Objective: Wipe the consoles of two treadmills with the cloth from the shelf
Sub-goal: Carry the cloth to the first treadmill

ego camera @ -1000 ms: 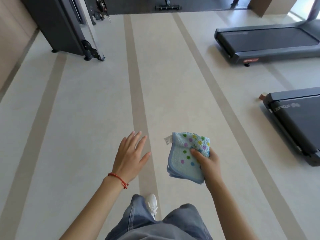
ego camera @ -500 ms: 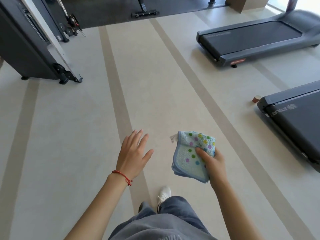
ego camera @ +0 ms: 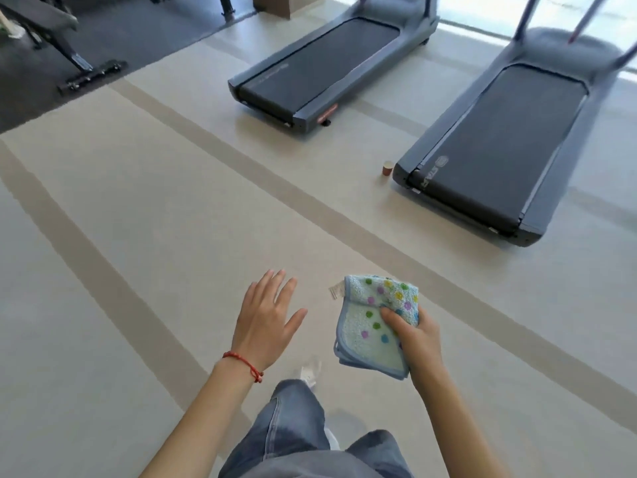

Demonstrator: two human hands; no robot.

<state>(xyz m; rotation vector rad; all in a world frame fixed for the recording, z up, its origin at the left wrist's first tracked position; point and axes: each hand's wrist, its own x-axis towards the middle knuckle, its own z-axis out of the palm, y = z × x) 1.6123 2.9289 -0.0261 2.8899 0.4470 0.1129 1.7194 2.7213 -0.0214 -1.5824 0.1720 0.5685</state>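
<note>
The right hand holds a folded dotted cloth, thumb pressed on top and fingers hidden beneath it, so that grip is pinching. The left hand hangs just beside it, fingers spread, touching nothing. Well beyond both stand two treadmills, nearer and farther; their consoles are cut off above. A small cup sits by the nearer one.

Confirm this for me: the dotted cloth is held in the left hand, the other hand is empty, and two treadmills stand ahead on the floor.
Wrong hand. The head view shows the dotted cloth in the grip of the right hand, and the left hand is the empty one, fingers spread. Both treadmills, one farther and one nearer, do stand ahead on the floor.
</note>
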